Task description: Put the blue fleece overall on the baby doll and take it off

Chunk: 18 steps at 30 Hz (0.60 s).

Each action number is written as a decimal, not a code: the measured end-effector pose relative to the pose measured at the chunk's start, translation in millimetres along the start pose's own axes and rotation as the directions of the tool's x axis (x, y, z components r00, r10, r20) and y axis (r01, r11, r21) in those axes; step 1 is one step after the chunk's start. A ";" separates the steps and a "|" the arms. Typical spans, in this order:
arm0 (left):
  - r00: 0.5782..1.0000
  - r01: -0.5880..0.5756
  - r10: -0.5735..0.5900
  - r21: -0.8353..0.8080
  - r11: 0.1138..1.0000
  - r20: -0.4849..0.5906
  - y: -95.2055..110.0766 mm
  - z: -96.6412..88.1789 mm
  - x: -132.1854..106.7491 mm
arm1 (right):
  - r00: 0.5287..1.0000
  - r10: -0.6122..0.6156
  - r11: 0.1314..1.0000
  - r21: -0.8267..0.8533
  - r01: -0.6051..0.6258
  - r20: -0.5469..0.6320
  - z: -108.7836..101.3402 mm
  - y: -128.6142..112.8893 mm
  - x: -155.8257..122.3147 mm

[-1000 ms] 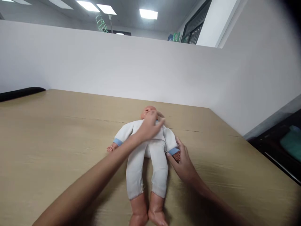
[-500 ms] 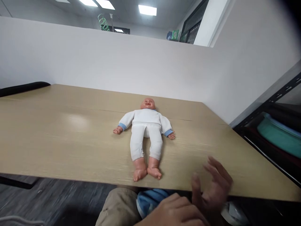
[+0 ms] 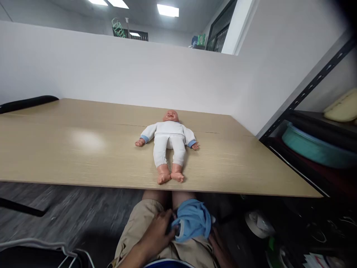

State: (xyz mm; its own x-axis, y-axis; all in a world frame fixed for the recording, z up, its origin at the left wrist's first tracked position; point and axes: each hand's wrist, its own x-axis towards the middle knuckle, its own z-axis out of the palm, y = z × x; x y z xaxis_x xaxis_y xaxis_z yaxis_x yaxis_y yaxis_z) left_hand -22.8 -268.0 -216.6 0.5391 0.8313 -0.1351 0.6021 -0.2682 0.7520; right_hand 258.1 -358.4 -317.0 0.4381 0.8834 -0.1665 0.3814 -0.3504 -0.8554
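A baby doll (image 3: 169, 143) in a white suit with blue cuffs lies on its back on the wooden table (image 3: 83, 149), feet toward me. Both my hands are down in my lap, below the table's front edge. My left hand (image 3: 157, 232) is closed on the left side of a small blue garment (image 3: 192, 221) that rests on my beige shorts. My right hand (image 3: 219, 245) lies at the garment's right edge, mostly hidden under the cloth, and its fingers cannot be made out.
A white partition wall (image 3: 125, 74) runs behind the table. A black metal shelf (image 3: 306, 89) stands at the right with a teal basin (image 3: 312, 147) on it. Small items lie on the dark floor at the lower right. A black chair edge (image 3: 25, 104) shows at the far left.
My hands left the doll and dropped below the table edge into my lap, where they took hold of the blue garment. The view pulled back from the table.
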 end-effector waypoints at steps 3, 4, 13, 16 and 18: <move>0.998 -0.057 0.057 -0.030 0.998 0.003 12.1 4.2 -2.4 | 0.997 0.072 0.991 0.110 -0.070 -0.017 8.5 4.9 6.0; 0.997 -0.072 0.073 -0.022 0.997 0.015 15.7 3.7 -3.4 | 0.996 0.072 0.989 0.135 -0.065 -0.046 9.7 4.8 10.1; 0.952 -0.256 0.265 0.075 0.964 -0.157 40.6 -27.6 -21.5 | 0.989 -0.148 0.947 0.288 0.140 0.003 -7.0 -92.5 11.0; 0.865 -0.422 0.432 0.096 0.901 -0.253 55.7 -44.5 -23.1 | 0.956 -0.276 0.914 0.336 0.229 0.101 -14.0 -150.3 -4.8; 0.820 -0.493 0.512 0.142 0.859 -0.255 67.9 -59.3 -18.6 | 0.928 -0.349 0.896 0.337 0.289 0.133 -20.8 -185.4 -11.0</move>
State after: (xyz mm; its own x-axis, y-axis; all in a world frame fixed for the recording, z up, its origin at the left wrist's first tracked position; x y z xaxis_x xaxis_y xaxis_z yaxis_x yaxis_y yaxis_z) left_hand -26.8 -272.8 -124.8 0.6005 0.6683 0.4390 0.3348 -0.7087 0.6209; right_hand 199.6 -309.6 -146.4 0.1646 0.9832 0.0786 0.1938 0.0459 -0.9800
